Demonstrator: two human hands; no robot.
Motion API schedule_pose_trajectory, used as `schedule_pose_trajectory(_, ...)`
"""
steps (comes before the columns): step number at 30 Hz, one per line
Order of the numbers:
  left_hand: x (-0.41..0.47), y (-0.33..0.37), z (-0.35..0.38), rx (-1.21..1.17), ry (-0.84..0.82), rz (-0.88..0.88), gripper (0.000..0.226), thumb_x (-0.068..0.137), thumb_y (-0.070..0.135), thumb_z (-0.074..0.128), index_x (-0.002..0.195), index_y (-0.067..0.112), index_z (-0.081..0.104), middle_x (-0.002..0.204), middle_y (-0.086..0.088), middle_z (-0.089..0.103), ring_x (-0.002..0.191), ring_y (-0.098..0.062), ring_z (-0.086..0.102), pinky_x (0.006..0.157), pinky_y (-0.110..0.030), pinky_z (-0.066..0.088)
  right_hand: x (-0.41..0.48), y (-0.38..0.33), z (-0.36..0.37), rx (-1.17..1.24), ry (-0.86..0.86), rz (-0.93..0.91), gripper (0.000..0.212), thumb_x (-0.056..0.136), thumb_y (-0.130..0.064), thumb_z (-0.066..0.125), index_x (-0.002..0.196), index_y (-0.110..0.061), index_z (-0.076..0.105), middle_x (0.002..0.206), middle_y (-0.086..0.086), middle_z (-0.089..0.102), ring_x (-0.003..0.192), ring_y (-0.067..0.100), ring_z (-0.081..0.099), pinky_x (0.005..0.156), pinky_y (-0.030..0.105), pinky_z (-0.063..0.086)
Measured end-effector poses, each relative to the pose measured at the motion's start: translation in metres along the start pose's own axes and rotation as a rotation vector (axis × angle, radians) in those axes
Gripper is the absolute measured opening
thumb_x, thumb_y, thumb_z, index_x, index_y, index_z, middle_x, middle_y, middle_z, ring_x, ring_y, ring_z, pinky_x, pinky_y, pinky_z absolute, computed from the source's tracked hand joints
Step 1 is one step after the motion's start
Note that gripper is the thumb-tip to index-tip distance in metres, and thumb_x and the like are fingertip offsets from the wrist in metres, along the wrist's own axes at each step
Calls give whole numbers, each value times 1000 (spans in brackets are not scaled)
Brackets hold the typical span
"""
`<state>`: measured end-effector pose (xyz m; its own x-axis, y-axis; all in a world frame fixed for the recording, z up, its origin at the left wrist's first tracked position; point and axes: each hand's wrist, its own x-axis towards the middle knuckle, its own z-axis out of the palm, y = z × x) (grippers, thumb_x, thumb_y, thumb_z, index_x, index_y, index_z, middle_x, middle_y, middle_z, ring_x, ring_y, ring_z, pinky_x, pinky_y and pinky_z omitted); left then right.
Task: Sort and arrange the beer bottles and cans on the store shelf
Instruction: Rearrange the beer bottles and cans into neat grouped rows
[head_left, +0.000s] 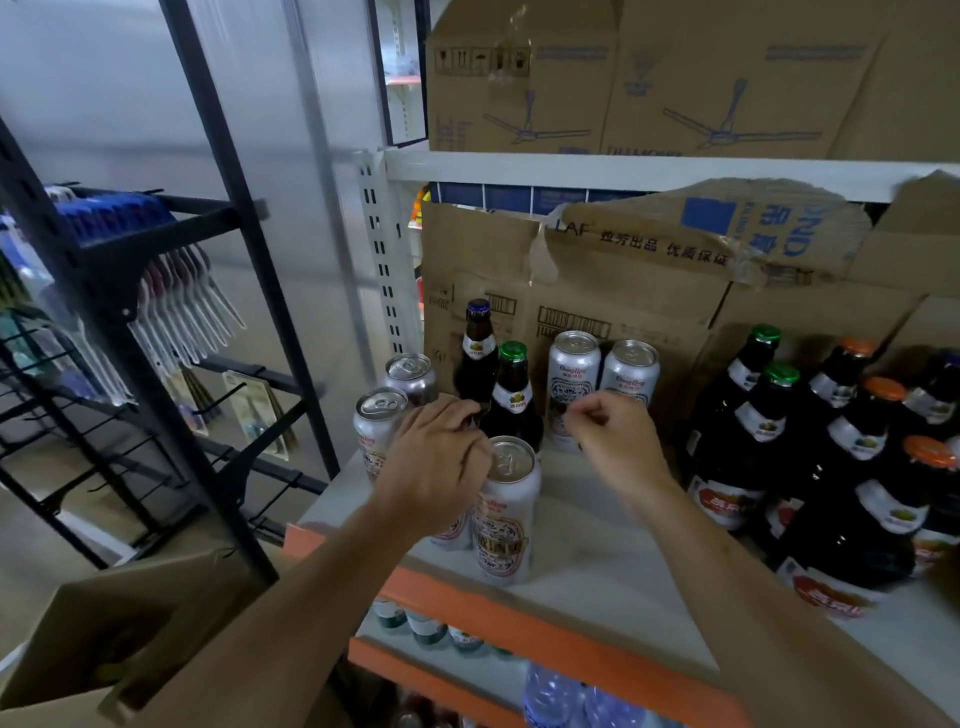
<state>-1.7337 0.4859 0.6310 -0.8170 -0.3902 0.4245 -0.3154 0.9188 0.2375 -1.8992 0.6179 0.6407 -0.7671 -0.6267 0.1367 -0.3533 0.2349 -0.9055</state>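
White shelf (597, 545) with an orange lip carries the stock, with cardboard boxes (597, 291) stacked behind. Every can and bottle stands upright, long axis vertical, top up. The front can (506, 514) is silver-white with a dark patterned band and a pull-tab lid. It stands near the lip, just right of the left hand (436, 462).

That hand lies palm-down over a second can (451, 536), which shows only below the wrist. Its fingers curl down, but whether they clamp the can cannot be told. Two left cans (374, 431) stand beside the hand.

Just behind it stand a brown blue-capped bottle (477, 348) and a green-capped bottle (513, 395). The right hand (613, 441) hovers before two back cans (571, 384), fingers curled in on nothing visible. Big bottles (810, 457), dark with green and orange caps, crowd the right end. A black rack (130, 291) stands to the left.
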Motion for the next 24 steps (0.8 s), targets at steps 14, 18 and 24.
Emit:
schedule_pose_trajectory(14, -3, -5, 7, -46, 133, 47, 40, 89, 29, 35, 72, 14, 67, 114, -4, 65, 110, -17, 53, 89, -30, 30, 51, -39, 50, 102, -213, 8, 22, 86, -18, 62, 79, 3, 60, 68, 8, 51, 62, 17, 48, 60, 30, 35)
schedule_pose_trajectory(18, -8, -3, 9, -68, 190, 64, 39, 89, 26, 36, 72, 12, 69, 113, -6, 67, 110, -16, 53, 90, -29, 30, 47, -30, 56, 136, -154, -60, 21, 91, -15, 58, 89, 5, 64, 79, 11, 58, 72, 15, 53, 63, 29, 37)
schedule_pose_trajectory(24, -8, -2, 7, -72, 184, 68, 39, 90, 25, 36, 71, 13, 68, 117, -8, 67, 109, -17, 54, 90, -28, 30, 44, -21, 66, 156, -84, -145, 20, 93, -16, 60, 87, 3, 62, 86, 23, 64, 76, 16, 56, 61, 19, 41)
